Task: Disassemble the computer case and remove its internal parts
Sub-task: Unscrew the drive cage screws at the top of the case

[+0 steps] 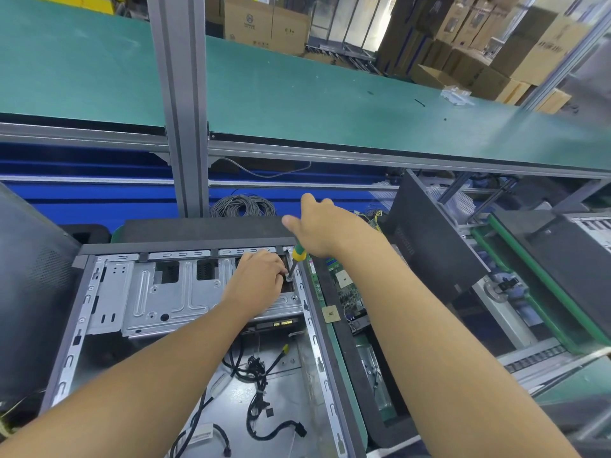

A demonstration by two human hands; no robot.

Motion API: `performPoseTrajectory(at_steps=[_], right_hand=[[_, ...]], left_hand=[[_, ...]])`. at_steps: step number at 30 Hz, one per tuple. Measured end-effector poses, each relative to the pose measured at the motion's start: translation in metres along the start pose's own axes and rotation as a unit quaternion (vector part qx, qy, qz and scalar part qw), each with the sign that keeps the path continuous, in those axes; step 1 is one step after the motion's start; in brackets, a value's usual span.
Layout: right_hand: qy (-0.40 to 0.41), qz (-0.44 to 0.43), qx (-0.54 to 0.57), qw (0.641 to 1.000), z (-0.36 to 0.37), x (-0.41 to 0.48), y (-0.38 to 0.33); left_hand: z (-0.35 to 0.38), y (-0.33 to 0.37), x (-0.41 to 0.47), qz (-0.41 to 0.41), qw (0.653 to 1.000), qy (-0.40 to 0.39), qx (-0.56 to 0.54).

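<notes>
Computer case open; R hand grips screwdriver, L hand pinches its shaft.

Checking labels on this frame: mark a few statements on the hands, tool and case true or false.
1. The right hand holds a screwdriver with a green and yellow handle. True.
2. A circuit board lies outside the computer case, to its right. True.
3. The screwdriver points down at the circuit board. False: it points at the metal drive cage inside the case.
4. The left hand hangs idle outside the case. False: its fingers are at the screwdriver's shaft, over the cage.
5. Loose black cables lie on the case floor. True.
</notes>
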State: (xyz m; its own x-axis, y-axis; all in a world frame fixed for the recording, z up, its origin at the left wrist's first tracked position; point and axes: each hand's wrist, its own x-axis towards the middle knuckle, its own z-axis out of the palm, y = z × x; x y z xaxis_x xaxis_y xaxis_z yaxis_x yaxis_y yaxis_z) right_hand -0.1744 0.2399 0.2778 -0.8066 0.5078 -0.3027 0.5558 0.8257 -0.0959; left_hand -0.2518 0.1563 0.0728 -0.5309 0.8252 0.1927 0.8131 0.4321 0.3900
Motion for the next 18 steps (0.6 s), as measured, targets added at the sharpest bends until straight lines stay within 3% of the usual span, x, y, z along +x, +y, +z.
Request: performPoseTrajectory(at_steps=[5,10,14,18], right_hand=[[0.012,-0.056,0.038,0.998,-0.0014,0.0014,0.0057],[-0.039,-0.084,0.079,0.993,-0.0069,-0.001,0.0073],[-0.035,-0.075,0.045,0.996,-0.0036,-0.0015,0.0064],[0.034,-0.018,-0.019,0.999,0.0019,0.0013,0.0059]], left_hand=[[-0.0005,0.0004,-0.0007,0.0,1.0,-0.005,0.004],[-0.0006,0.0003,-0.0003,0.003,1.0,-0.007,0.006],[0.0002,0.0,-0.001,0.001,1.0,-0.001,-0.001],[0.001,-0.0002,-0.0006,-0.001,1.0,0.004,-0.007]])
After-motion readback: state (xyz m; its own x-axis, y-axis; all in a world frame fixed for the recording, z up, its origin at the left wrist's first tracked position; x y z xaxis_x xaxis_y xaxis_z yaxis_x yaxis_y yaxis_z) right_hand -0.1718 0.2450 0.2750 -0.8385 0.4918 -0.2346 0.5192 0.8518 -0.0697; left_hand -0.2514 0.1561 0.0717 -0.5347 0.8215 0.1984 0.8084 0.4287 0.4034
